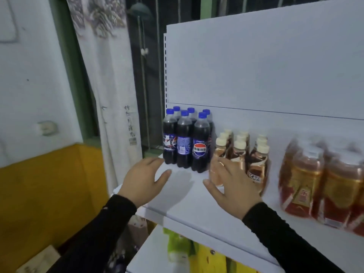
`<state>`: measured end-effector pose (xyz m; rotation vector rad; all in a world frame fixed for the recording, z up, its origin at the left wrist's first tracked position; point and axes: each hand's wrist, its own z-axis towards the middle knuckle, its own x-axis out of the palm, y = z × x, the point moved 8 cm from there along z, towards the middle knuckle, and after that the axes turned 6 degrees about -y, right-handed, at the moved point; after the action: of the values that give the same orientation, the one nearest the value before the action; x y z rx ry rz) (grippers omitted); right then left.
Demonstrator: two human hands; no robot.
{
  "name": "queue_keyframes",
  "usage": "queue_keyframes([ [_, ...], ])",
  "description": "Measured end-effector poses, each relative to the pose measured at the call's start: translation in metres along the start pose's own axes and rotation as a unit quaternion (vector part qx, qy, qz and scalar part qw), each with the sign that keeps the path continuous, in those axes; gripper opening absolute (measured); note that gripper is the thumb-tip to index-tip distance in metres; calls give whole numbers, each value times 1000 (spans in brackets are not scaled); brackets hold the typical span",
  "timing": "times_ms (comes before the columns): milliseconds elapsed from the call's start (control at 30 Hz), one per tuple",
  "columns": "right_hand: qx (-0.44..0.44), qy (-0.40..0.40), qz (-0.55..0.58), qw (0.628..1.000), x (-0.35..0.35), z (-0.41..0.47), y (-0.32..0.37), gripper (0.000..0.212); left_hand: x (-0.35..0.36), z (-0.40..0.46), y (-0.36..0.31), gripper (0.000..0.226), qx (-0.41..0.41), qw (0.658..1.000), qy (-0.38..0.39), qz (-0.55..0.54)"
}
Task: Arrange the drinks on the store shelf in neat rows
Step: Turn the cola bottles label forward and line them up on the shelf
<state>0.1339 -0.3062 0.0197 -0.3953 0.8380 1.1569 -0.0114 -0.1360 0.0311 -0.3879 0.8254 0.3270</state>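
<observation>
White shelf (216,196) ahead: cola bottles (185,142) stand at its left end. My left hand (143,178) and right hand (232,182) hover spread, empty. Full bottles look heavy, slick; best held mid-body.

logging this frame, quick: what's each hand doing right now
Left hand: open, fingers straight, holding nothing.
Right hand: open, fingers spread in front of the coffee bottles, gripping nothing.
</observation>
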Motion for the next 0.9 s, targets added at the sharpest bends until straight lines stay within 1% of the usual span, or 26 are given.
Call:
queue_keyframes([
  [133,0,27,-11,1000,35,38,16,72,15,41,30,46,-10,999,-18,-25],
  [233,23,-6,-2,1000,52,61,25,68,33,83,58,42,-23,998,-27,-56],
  [300,34,-30,-16,999,68,72,31,67,51,112,74,41,-20,996,-15,-87],
  [367,72,-14,-45,996,86,82,34,70,69,138,85,40,-21,991,4,-136],
  [433,121,4,-66,990,101,87,36,70,84,159,92,40,-26,977,21,-213],
  [533,160,33,-99,982,111,91,48,70,107,178,101,46,-61,942,47,-327],
  [600,181,37,-114,976,113,92,55,70,123,182,104,47,-83,920,76,-376],
  [667,195,41,-124,972,112,92,62,70,131,181,105,45,-94,904,96,-407],
  [733,210,47,-127,968,112,90,66,70,130,180,105,40,-93,896,100,-422],
  [800,218,53,-110,968,115,88,67,70,125,176,108,38,-94,886,99,-442],
  [900,225,56,-65,971,120,87,65,71,115,163,115,43,-104,873,87,-468],
])
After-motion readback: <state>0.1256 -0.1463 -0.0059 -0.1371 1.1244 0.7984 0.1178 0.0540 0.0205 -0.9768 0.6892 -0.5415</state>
